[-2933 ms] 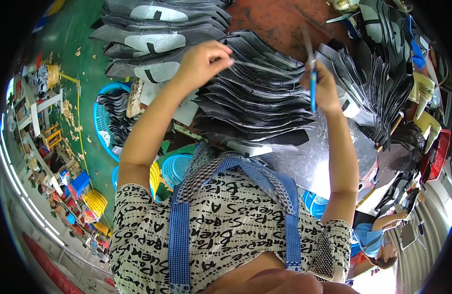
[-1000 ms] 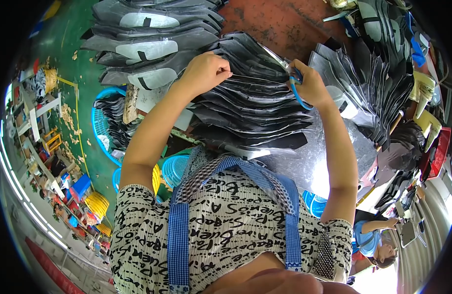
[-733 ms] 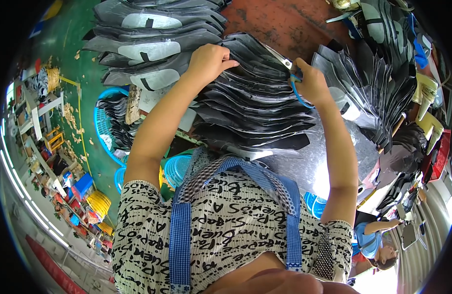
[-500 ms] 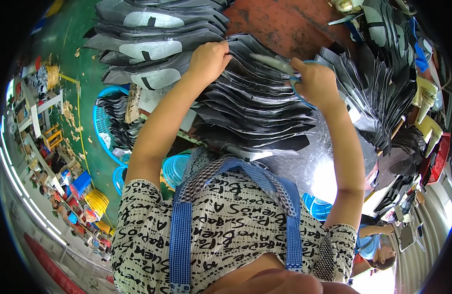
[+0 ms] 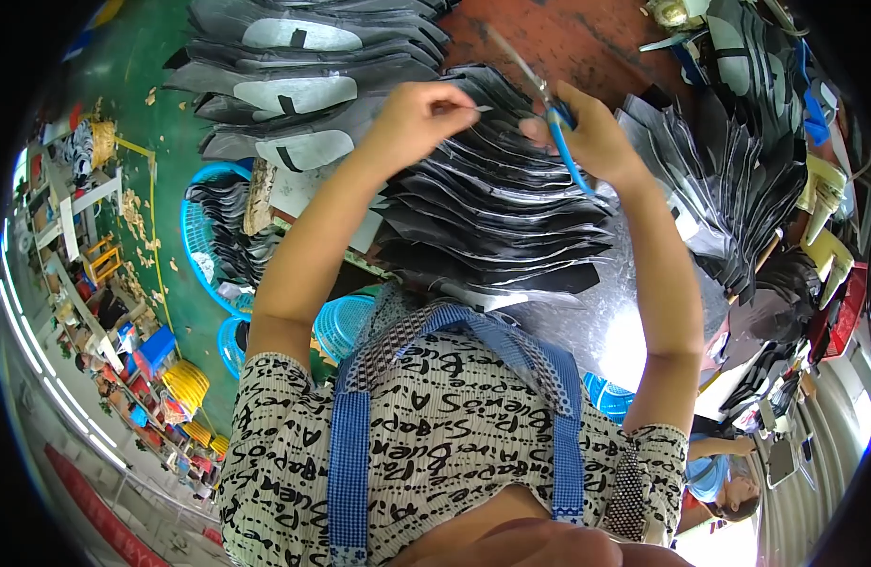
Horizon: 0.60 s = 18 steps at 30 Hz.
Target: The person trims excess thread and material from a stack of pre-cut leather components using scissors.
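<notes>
Before me lies a thick stack of dark, curved flat pieces point(image 5: 497, 203), fanned out in overlapping layers. Over its upper left part, my left hand point(image 5: 421, 125) is closed in a pinch, with a small pale scrap point(image 5: 484, 109) at the fingertips. My right hand point(image 5: 594, 142) grips a pair of scissors point(image 5: 565, 149) by the blue handles, above the stack's upper right part. The metal blades point up and to the left, away from the pieces. Whether they are fully closed I cannot tell.
More dark pieces with pale patches point(image 5: 298, 94) lie in rows at the upper left. Another fanned stack point(image 5: 709, 180) stands to the right. A blue basket point(image 5: 192, 231) holding dark pieces is at the left. A person point(image 5: 724, 477) is at the lower right.
My left hand has shifted slightly right, from the stack's edge to a pinch on a pale scrap. The scissors have swung from pointing left to pointing up and left.
</notes>
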### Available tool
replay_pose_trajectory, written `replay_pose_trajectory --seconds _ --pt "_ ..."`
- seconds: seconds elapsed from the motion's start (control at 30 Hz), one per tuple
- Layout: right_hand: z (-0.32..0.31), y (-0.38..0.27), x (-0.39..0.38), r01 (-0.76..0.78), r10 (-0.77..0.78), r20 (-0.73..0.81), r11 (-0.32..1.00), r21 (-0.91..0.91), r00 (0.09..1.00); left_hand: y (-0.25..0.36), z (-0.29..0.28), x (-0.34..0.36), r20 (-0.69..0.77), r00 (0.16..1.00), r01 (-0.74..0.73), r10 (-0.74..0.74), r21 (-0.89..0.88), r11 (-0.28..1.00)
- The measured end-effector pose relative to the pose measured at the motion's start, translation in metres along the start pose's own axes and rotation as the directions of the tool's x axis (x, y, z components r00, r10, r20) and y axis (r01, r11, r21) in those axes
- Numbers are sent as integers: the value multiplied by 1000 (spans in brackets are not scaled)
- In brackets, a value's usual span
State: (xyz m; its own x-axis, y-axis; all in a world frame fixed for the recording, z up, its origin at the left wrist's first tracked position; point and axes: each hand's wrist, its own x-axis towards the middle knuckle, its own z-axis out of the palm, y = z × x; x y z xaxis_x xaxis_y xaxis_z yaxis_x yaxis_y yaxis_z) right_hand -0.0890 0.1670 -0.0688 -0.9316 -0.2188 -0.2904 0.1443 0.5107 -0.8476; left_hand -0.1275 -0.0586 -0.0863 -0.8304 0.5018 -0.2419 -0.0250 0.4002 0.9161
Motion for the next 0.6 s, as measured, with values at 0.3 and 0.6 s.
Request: replay_pose_trajectory --seconds 0.3,0.6 --pt "-20 56 -30 -93 171 -118 868 488 978 -1 -29 2 149 968 214 -204 -55 975" --pt "11 1 -22 -68 112 19 451 890 993 40 11 1 281 958 130 -47 -283 950"
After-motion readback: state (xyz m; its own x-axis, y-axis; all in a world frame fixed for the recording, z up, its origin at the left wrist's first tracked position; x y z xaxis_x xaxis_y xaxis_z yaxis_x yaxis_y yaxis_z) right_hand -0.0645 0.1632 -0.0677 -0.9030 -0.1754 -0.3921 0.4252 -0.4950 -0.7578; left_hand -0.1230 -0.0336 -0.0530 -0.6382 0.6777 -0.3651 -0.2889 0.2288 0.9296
